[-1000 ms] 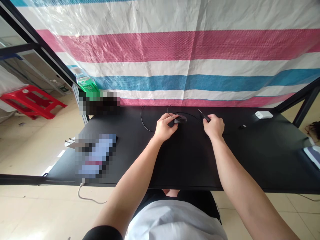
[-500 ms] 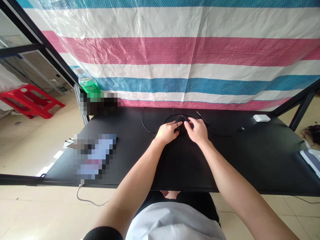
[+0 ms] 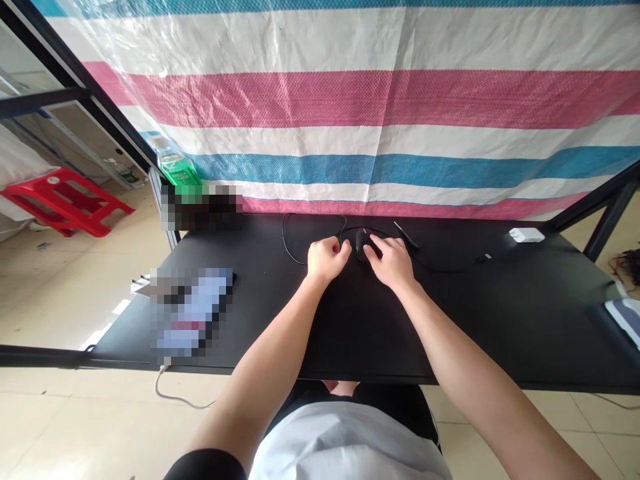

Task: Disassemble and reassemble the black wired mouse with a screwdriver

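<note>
Lying near table's (image 3: pixel 540 313) rear edge: corded mouse (image 3: pixel 360 244), right hand (image 3: pixel 394 261) touching; left hand (image 3: pixel 325 259) curled, apart; both grips unclear.

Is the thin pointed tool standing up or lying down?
Lying down: the thin tool slants along the black tabletop, beside the right hand.

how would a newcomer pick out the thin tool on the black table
Start with the black table below the striped sheet. Toward its far edge, just beyond the right hand, a thin tool lies at a slant. Its straight shape and pale, narrow tip set it apart from the rounded black mouse and the curving cable.
</note>
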A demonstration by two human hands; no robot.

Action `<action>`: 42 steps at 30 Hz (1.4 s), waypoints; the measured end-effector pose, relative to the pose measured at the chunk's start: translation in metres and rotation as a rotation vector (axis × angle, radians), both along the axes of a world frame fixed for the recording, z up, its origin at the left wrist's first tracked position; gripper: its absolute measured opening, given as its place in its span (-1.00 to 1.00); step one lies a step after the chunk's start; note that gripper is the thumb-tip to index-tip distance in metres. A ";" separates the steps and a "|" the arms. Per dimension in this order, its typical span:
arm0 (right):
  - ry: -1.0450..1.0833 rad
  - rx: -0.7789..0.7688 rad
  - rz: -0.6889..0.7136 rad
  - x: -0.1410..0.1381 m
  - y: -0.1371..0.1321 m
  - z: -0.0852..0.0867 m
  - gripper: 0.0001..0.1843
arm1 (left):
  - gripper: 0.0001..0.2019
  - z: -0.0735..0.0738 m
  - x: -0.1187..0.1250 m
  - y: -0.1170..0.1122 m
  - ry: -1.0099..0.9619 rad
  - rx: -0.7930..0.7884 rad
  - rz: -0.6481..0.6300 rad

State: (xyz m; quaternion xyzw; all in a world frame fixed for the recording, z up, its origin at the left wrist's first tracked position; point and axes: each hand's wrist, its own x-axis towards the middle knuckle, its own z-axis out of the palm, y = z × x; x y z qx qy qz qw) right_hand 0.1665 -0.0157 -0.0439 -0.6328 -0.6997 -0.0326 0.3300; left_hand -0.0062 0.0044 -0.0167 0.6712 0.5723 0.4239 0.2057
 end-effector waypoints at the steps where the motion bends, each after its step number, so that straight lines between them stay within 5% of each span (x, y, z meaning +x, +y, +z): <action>1: 0.021 0.016 -0.014 0.000 0.000 0.001 -0.53 | -0.57 0.001 0.000 0.002 -0.016 -0.006 0.059; 6: 0.226 0.055 -0.109 0.007 0.003 0.005 -0.61 | -0.54 0.001 -0.009 0.011 -0.177 -0.166 0.192; 10: 0.349 0.013 -0.050 0.010 0.004 0.006 -0.51 | -0.50 0.000 -0.014 0.016 -0.262 -0.255 0.214; 18: 0.602 -0.007 -0.073 0.017 0.010 0.000 -0.39 | -0.51 0.000 -0.007 0.006 -0.058 -0.118 0.132; 23: 0.762 -0.021 -0.098 0.023 0.018 -0.010 -0.37 | -0.53 0.025 0.018 -0.022 -0.037 0.014 -0.202; 28: 1.068 -0.038 -0.129 0.024 0.024 -0.012 -0.37 | -0.58 0.041 0.043 -0.089 -0.021 -0.358 -0.635; 31: 1.276 -0.062 -0.151 0.023 0.026 -0.005 -0.37 | -0.52 0.025 0.058 -0.142 -0.264 -0.911 -0.687; 34: 1.403 -0.075 -0.176 0.022 0.028 0.002 -0.39 | -0.54 0.007 0.081 -0.188 -0.900 -1.265 -0.569; 38: 1.407 -0.091 -0.211 0.022 0.027 0.006 -0.41 | -0.58 0.005 0.111 -0.227 -1.680 -1.147 -0.244; 42: 1.332 -0.082 -0.201 0.021 0.025 0.004 -0.42 | -0.51 0.017 0.116 -0.241 -1.815 -1.235 -0.256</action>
